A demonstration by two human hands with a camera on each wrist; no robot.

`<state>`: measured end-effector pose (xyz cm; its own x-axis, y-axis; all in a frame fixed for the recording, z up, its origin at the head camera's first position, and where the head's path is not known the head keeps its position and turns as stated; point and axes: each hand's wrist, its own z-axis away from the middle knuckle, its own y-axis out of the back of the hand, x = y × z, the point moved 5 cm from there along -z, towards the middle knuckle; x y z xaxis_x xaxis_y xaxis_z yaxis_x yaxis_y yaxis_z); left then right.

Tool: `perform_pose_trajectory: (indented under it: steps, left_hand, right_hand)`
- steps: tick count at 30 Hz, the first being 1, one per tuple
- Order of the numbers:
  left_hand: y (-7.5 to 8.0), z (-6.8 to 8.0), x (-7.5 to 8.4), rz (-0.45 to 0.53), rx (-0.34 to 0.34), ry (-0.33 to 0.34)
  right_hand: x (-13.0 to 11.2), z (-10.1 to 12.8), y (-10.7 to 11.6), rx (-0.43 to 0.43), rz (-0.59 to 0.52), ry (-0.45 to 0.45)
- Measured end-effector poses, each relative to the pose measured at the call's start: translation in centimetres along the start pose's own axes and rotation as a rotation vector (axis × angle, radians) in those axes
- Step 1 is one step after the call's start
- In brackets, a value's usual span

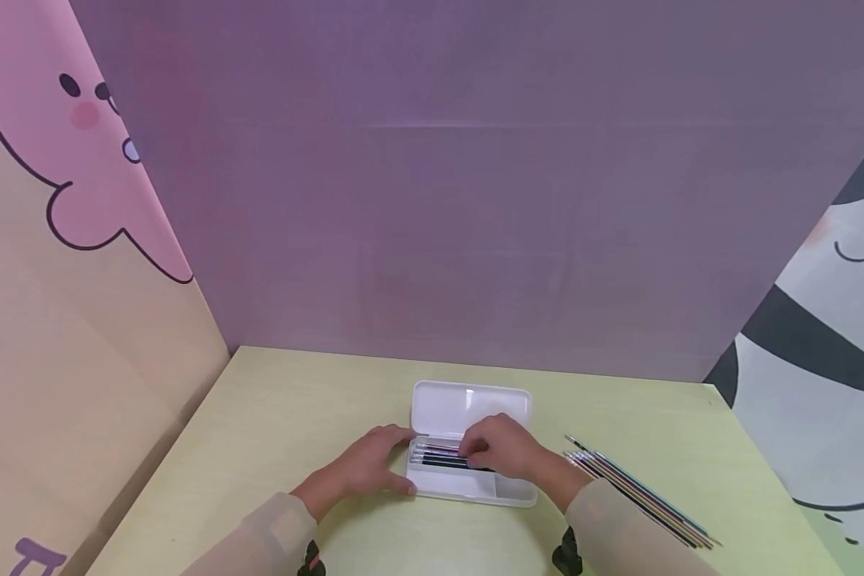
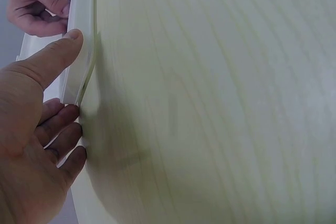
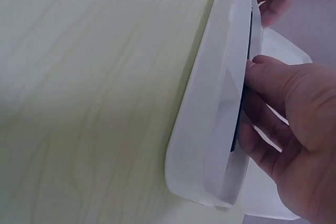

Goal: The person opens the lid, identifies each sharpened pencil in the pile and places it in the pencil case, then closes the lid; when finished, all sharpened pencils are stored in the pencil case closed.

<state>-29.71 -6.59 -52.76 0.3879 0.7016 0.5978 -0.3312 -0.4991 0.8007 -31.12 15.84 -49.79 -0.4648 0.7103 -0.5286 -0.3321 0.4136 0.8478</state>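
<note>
So far we have an open white pencil case point(image 1: 468, 448) lying near the front middle of the pale green table point(image 1: 274, 432), its lid point(image 1: 471, 406) folded back flat on the far side and its tray toward us. Several dark pens point(image 1: 439, 458) already lie in the tray, packed side by side, so part of the filling looks done. A loose bundle of thin pens point(image 1: 641, 490) is left on the table well to the right of the case, which we judge to be the remaining work, and the lid is not yet closed. Our left hand point(image 1: 370, 464) rests at the case's left end, thumb point(image 2: 55, 59) laid along the rim and fingers point(image 2: 63, 129) loosely bent against its side, steadying rather than clasping it. Our right hand point(image 1: 500, 450) is over the tray, fingers curled down onto the pens; whether it pinches one or only presses on them we cannot tell. The case's long axis runs left to right across the table, and the pens inside lie along that same line. The loose bundle instead slants from far left to near right.
</note>
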Motion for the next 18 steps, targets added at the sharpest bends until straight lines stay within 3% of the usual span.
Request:
perform_pose_trajectory:
  steps: [10, 18]
  left_hand:
    - [0.1, 0.1, 0.2, -0.005, -0.002, 0.010]
    - [0.0, 0.1, 0.2, -0.008, -0.003, 0.014]
  right_hand:
    - [0.4, 0.5, 0.2, 0.014, 0.028, -0.048]
    - [0.6, 1.1, 0.5, 0.016, 0.032, 0.007]
